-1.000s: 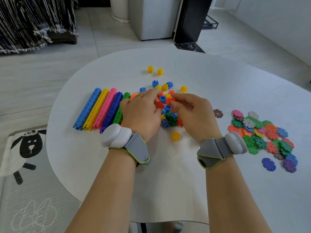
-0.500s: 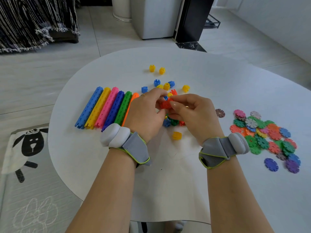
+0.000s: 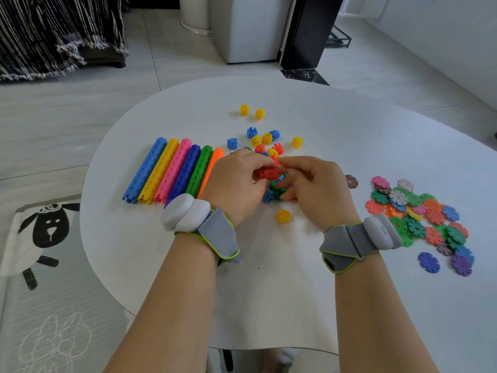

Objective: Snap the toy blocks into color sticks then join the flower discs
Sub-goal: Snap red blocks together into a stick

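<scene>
My left hand (image 3: 234,181) and my right hand (image 3: 314,187) meet above the middle of the white table (image 3: 309,278), both pinching a short red block piece (image 3: 267,172) between the fingertips. Under and behind the hands lies a heap of loose blocks (image 3: 269,142) in blue, yellow, red and green, partly hidden by my fingers. A single yellow block (image 3: 283,216) sits just in front of them. Several finished sticks (image 3: 172,170) lie side by side on the left: blue, yellow, pink, dark blue, green, orange. The flower discs (image 3: 427,219) are piled at the right.
Two yellow blocks (image 3: 252,111) lie apart near the far side. One brown disc (image 3: 351,181) sits alone left of the disc pile. A sheep-pattern mat (image 3: 40,232) covers the floor left of the table. A white cabinet (image 3: 250,28) and a dark post (image 3: 309,30) stand beyond.
Both hands have lifted slightly off the block heap and come together with the red piece between them. The sticks and the discs have stayed in place.
</scene>
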A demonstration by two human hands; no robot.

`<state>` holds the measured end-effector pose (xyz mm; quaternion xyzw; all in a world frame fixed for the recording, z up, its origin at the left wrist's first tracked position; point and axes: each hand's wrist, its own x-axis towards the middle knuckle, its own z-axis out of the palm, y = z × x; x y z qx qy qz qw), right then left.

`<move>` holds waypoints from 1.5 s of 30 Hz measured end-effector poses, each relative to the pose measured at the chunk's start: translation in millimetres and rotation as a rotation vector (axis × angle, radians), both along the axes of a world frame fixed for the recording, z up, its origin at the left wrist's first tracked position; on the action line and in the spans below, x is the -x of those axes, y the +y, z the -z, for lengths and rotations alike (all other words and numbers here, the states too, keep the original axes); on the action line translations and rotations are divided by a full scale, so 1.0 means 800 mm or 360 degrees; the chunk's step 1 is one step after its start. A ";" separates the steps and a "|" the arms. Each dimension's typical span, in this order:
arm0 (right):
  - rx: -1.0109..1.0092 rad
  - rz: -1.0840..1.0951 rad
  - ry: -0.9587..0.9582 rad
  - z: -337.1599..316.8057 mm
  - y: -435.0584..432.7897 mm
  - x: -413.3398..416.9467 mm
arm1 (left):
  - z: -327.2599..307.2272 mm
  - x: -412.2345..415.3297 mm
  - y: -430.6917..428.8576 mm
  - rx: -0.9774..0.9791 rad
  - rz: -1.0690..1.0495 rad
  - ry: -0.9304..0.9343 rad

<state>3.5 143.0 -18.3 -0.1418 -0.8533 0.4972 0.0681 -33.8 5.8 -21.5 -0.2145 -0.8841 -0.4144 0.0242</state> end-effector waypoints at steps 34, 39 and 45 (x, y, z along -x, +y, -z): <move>0.0089 -0.0064 0.0029 -0.004 0.007 -0.031 | -0.006 -0.020 -0.002 0.0144 0.0051 -0.0086; 0.0292 -0.0096 0.0053 -0.003 0.007 -0.029 | -0.007 -0.018 -0.007 0.0000 0.0026 -0.0202; 0.0440 -0.0156 0.0017 0.000 0.005 -0.027 | -0.009 -0.017 -0.008 0.0008 0.0030 -0.0218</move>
